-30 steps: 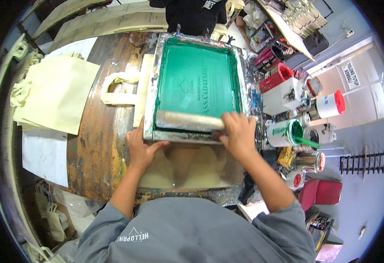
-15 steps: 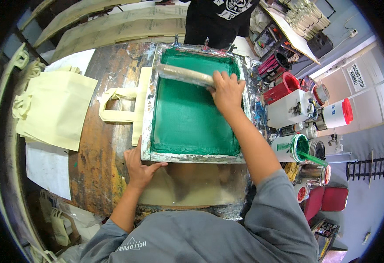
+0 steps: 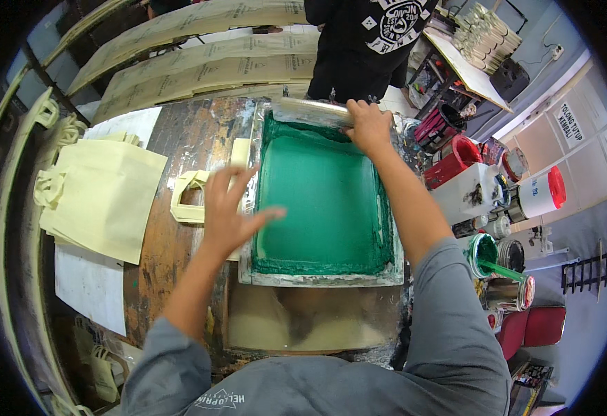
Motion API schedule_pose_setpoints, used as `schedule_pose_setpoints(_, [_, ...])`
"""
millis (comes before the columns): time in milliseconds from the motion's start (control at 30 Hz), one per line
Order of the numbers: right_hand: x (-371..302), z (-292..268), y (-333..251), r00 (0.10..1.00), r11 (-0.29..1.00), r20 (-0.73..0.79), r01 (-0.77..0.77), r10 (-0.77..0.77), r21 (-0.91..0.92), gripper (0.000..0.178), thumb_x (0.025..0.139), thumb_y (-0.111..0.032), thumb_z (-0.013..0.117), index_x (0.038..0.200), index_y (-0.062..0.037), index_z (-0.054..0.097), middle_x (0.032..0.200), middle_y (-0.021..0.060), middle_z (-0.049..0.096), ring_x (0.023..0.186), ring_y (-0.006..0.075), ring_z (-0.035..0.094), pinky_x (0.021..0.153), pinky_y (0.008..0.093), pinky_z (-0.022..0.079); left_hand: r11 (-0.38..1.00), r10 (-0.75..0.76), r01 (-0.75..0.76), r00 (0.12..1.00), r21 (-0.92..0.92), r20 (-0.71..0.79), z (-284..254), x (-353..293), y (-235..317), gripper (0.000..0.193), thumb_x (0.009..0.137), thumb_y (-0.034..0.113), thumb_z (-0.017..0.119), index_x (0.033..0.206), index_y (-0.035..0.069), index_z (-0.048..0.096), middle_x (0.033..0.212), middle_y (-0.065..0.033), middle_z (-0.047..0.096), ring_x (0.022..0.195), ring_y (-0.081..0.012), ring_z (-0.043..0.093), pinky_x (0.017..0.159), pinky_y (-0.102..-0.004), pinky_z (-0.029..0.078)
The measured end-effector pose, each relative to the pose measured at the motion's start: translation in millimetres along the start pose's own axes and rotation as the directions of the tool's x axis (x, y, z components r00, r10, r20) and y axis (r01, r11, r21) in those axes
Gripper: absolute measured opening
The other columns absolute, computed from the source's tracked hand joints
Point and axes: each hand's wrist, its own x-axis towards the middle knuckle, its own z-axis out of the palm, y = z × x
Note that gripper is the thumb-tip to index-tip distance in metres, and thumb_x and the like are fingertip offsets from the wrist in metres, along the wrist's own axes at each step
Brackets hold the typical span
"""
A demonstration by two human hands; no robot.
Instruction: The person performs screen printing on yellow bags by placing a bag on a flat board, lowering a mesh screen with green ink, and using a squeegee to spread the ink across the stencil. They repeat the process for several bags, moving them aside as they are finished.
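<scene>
A silk screen frame (image 3: pixel 321 281) with green ink across its mesh lies on the table before me. My right hand (image 3: pixel 371 128) is closed on the right end of a squeegee (image 3: pixel 310 111), which rests at the far side of the screen. My left hand (image 3: pixel 231 215), slightly blurred, hovers by the screen's left edge with fingers spread and nothing in them. Beneath the screen's left side lies a pale yellow cloth bag, its handle loop (image 3: pixel 187 201) sticking out to the left.
A stack of pale yellow bags (image 3: pixel 102 197) lies on the left over white sheets. Ink pots, among them a green one (image 3: pixel 482 253) with a stirring stick, crowd the right side. Printed sheets fill racks (image 3: pixel 206 76) at the back left; a person in black (image 3: pixel 359 52) stands beyond.
My right hand has moved the squeegee to the screen's far edge. My left hand has lifted from the near left corner and spread its fingers farther up the left side.
</scene>
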Motion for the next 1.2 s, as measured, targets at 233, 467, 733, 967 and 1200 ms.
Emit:
schedule_pose_setpoints(233, [24,12,8,0.984,0.975,0.013,0.174,-0.178,0.137,0.06,0.074,-0.032,0.095,0.124,-0.0165,0.064,0.114,0.0033,0.073,0.111,0.0307,0.071,0.093,0.055,0.051,0.93,0.18,-0.185,0.983,0.319,0.044,125,165,-62,0.079,0.091,0.075,0.07,0.123,0.004,0.073,0.116,-0.0194,0.072,0.11,-0.0401,0.068,0.098,-0.0516,0.053])
schedule_pose_setpoints(467, [-19,-11,4,0.976,0.969,0.041,0.208,-0.215,0.135,0.053,0.079,-0.034,0.093,0.117,-0.0132,0.063,0.112,0.0063,0.075,0.11,0.0332,0.072,0.085,0.0513,0.057,0.897,0.257,-0.227,0.966,0.379,-0.029,137,129,-58,0.069,0.09,0.077,0.067,0.084,0.008,0.07,0.08,-0.0109,0.072,0.074,-0.0327,0.073,0.068,-0.045,0.058])
schedule_pose_setpoints(733, [-102,-49,-19,0.976,0.977,0.149,0.136,-0.161,0.164,0.055,0.077,-0.033,0.093,0.117,-0.0127,0.062,0.109,0.0081,0.074,0.107,0.0336,0.072,0.085,0.051,0.055,0.898,0.195,-0.222,0.975,0.38,0.108,106,59,-18,0.067,0.09,0.075,0.069,0.079,0.01,0.064,0.076,-0.0095,0.067,0.071,-0.0317,0.071,0.066,-0.0428,0.057])
schedule_pose_setpoints(967, [-222,-135,-62,0.966,0.965,0.203,0.109,-0.159,0.237,0.057,0.071,-0.029,0.096,0.11,-0.0106,0.06,0.101,0.0076,0.068,0.097,0.0342,0.067,0.08,0.0499,0.05,0.931,0.174,-0.216,0.971,0.295,0.161,30,-39,66,0.062,0.083,0.072,0.077,0.083,0.012,0.064,0.078,-0.0056,0.06,0.068,-0.0272,0.063,0.061,-0.0413,0.051])
schedule_pose_setpoints(1200, [-225,-142,-62,0.957,0.958,0.22,0.129,-0.188,0.256,0.051,0.077,-0.034,0.092,0.113,-0.0122,0.063,0.106,0.0079,0.067,0.1,0.0328,0.066,0.081,0.048,0.048,0.989,0.081,-0.095,0.989,0.111,0.125,4,-55,79,0.075,0.079,0.071,0.082,0.12,0.01,0.069,0.111,-0.0121,0.062,0.107,-0.0331,0.06,0.095,-0.0489,0.046])
